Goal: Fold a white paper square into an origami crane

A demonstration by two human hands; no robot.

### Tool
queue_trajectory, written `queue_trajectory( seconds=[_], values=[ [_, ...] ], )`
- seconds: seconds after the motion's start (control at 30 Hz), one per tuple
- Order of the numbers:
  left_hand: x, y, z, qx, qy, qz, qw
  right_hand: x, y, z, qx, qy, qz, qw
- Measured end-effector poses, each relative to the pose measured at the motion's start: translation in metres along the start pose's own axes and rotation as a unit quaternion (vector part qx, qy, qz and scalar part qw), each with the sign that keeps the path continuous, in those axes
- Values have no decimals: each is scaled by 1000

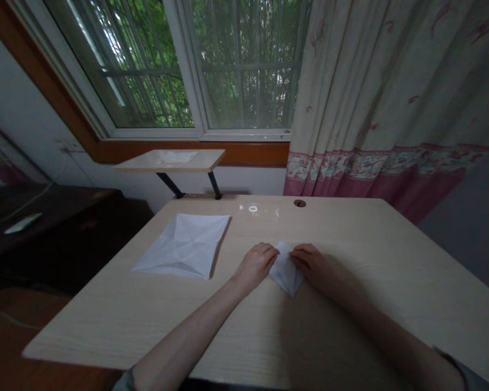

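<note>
A small folded white paper (285,270) lies on the light wooden table (350,326) near its middle. My left hand (257,264) presses on the paper's left edge with its fingers curled down. My right hand (312,262) rests on its right edge, fingers bent and pinching the fold. Both hands touch the paper from opposite sides. To the left lies a larger creased white sheet (184,245), unfolded and flat, away from both hands.
A small raised shelf (175,161) on black brackets stands at the table's back edge under the window (187,65). A cable hole (299,203) sits at the back middle. A flowered curtain (391,108) hangs at right. A dark cabinet (44,217) stands at left.
</note>
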State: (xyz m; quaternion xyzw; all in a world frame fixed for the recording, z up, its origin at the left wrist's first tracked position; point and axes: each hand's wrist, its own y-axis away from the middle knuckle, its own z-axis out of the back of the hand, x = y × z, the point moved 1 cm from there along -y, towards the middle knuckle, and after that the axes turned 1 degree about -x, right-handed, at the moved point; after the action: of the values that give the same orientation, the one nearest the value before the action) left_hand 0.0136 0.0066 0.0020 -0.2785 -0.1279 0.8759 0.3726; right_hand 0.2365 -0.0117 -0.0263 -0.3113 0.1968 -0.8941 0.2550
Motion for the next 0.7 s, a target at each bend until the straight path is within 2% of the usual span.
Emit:
queue_trajectory(
  seconds=[0.37, 0.7],
  values=[
    [1, -1, 1, 22, -3, -10, 1000, 2, -2, 1, 1, -14, -8, 1000],
    [6, 0, 9, 37, 72, -5, 997, 15, 0, 10, 30, 41, -4, 999]
  ],
)
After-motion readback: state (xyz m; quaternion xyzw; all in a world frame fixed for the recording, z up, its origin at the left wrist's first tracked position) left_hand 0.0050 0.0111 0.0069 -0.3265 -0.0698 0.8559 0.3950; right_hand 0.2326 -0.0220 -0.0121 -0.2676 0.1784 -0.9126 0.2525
